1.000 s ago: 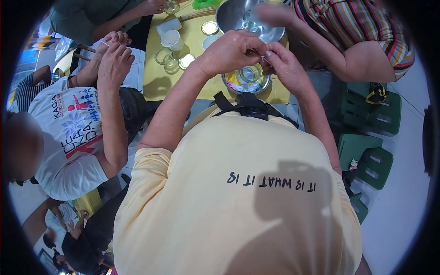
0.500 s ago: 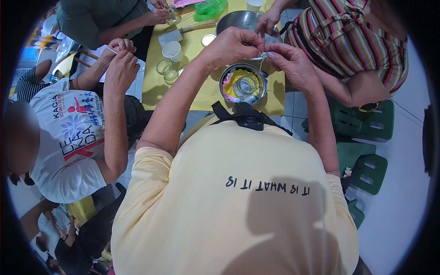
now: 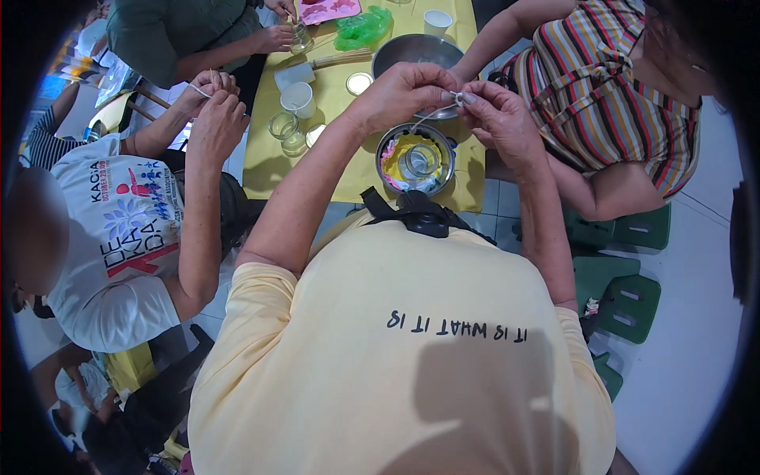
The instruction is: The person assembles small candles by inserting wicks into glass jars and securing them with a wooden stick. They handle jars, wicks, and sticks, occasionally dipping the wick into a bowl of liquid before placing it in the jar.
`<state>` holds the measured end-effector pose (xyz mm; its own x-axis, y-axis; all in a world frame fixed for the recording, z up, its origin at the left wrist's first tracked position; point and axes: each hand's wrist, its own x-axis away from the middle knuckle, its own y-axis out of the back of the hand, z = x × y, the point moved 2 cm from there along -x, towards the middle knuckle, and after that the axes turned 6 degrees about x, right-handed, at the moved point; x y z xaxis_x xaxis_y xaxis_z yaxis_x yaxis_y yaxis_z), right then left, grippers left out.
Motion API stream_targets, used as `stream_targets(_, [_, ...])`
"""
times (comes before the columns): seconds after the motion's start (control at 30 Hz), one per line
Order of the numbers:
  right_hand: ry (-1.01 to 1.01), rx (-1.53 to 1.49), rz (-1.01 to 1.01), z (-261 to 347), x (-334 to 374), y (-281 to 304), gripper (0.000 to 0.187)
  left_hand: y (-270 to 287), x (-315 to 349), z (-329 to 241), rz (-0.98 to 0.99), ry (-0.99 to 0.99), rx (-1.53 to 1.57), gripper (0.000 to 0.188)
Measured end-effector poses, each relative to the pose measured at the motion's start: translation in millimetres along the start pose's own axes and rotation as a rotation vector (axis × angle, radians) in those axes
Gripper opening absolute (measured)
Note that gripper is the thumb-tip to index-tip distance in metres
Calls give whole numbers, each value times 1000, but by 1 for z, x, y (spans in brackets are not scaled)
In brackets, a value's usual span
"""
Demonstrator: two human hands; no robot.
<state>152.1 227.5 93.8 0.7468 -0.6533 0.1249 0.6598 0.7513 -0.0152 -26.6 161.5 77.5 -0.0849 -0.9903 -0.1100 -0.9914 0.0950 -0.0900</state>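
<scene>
Above the table's near part, my left hand [image 3: 410,89] and my right hand [image 3: 502,115] meet, fingers pinched round a white string [image 3: 431,115]. A small loop or knot shows between the fingertips, and one loose end hangs down to the left. Below them stands a round metal pot [image 3: 381,168], its inside lined with yellow, pink and white material. A clear glass jar [image 3: 423,160] sits in the middle of that pot. Farther off, partly behind my hands, is a large steel bowl [image 3: 388,54].
On the yellow-covered table [image 3: 348,178] to the left stand glass jars [image 3: 283,125], a white paper cup [image 3: 298,98], a round lid [image 3: 359,83] and thin sticks [image 3: 340,58]. Behind lies a green plastic bag [image 3: 362,28]. Co-workers sit on both sides; the left one's hands [image 3: 215,99] hold white string.
The string is now pulled into a small loop between my fingers, its loose end slanting left. A co-worker's hand by the bowl has moved and is now mostly behind mine.
</scene>
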Motion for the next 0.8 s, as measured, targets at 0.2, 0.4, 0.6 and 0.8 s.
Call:
stream_targets(0.2, [26, 180, -21, -9, -6, 2, 15, -4, 4, 5, -38, 155, 121, 15])
stream_targets(0.4, [214, 470, -42, -8, -15, 2, 18, -4, 6, 7, -111, 236, 266, 19])
stream_targets(0.6, [640, 757, -482, -2, 0, -3, 21, -3, 7, 11, -239, 156, 225, 18])
stream_targets(0.8, [537, 813, -745, -4, 15, -24, 20, -8, 6, 11, -289, 33, -23, 20])
